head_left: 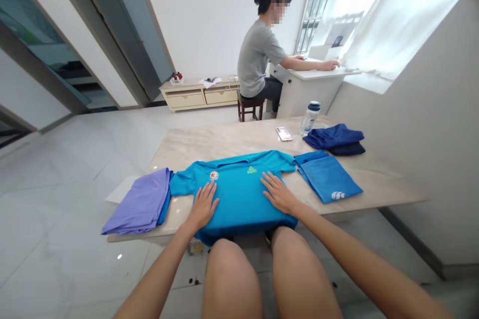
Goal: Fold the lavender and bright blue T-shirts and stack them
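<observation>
On the desk (pixel 224 139), the shirt (pixel 239 199) is pressed, apparently for smoothing, under splayed left hand (pixel 204 204) and right hand (pixel 277 193); next, the left sleeve (pixel 182 182) should be pinched.

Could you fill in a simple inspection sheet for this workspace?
Surface: pale, marble-patterned table.
Job's things: turquoise, short-sleeved fabric shirt, spread front up, lower end over the near edge; folded purple cloth on the left; folded blue cloth with white logo and dark-blue fabric pile on the right.
Clutter: clear plastic bottle with blue lid; pale, rectangular phone.
Hands: left hand and right hand both open, palms down on the shirt.
Cables: nothing clearly seen.
Surroundings: person in grey T-shirt seated at a white desk; low, cream-coloured cabinet behind.
</observation>
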The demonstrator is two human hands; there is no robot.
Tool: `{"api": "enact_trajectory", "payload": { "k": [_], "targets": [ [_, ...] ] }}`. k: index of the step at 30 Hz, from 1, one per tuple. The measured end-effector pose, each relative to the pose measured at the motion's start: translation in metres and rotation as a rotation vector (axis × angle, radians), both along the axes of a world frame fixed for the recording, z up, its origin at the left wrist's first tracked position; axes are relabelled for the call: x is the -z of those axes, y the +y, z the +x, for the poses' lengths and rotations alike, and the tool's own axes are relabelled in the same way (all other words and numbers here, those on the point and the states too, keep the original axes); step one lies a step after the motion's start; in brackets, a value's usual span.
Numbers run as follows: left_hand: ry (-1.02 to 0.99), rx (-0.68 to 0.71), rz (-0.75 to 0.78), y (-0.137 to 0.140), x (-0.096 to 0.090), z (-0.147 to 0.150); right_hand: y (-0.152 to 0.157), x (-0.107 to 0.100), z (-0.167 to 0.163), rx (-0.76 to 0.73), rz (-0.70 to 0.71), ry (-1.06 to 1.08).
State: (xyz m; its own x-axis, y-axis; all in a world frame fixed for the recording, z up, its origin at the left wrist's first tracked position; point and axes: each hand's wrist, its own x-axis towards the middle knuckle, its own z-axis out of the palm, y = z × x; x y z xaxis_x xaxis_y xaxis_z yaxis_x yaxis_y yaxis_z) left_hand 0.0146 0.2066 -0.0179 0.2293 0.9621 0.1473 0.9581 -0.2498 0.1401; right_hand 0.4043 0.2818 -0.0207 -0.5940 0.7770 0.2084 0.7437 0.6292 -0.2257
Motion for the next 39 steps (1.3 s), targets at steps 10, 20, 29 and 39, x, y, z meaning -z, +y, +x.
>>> {"api": "enact_trajectory", "payload": {
  "k": [10,20,29,39],
  "targets": [
    [0.003,0.036,-0.116,0.032,-0.001,-0.007,0.019,0.009,-0.002,0.092,-0.132,-0.044],
    [0.033,-0.145,-0.114,0.131,-0.002,0.006,0.117,0.003,-0.076,0.244,-0.178,-0.138],
    [0.011,-0.183,-0.087,0.202,-0.009,0.001,0.187,0.010,-0.083,0.305,-0.060,-0.100],
    [0.052,-0.194,-0.083,0.079,-0.006,0.015,0.059,0.008,-0.049,0.225,-0.108,-0.040]
  ]
}}
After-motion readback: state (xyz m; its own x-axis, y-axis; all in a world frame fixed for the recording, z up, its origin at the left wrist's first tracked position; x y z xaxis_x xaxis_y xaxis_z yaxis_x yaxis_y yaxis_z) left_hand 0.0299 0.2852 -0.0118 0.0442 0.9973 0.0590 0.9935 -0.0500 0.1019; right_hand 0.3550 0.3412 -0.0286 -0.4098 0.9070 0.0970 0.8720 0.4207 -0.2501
